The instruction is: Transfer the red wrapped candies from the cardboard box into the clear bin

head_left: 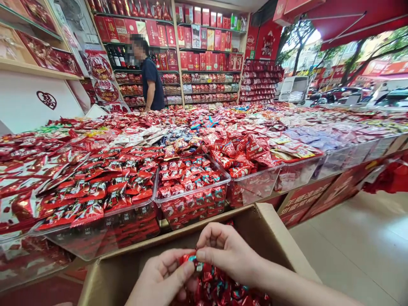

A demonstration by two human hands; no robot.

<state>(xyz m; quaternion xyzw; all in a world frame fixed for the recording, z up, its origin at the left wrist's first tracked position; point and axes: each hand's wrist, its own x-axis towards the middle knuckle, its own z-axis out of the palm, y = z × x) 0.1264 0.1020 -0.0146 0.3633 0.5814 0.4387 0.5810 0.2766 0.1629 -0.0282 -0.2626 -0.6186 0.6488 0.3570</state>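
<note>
- I see a brown cardboard box (288, 250), open on top, at six o'clock from the clear bin.
- That clear bin (194, 209) is packed with small red wrapped pieces.
- Right hand (228, 253), three o'clock from the sweet: fingers pinching its wrapper's end.
- Left hand (165, 274), eight o'clock: fingers gripping the sweet.
- The sweet (191, 258): shiny red, teal-patched, above the box's opening.

Wrapped candy (191, 258) perhaps half hidden between left grip (165, 272) and right grip (228, 250), cardboard box (283, 240) partly out of frame below.
</note>
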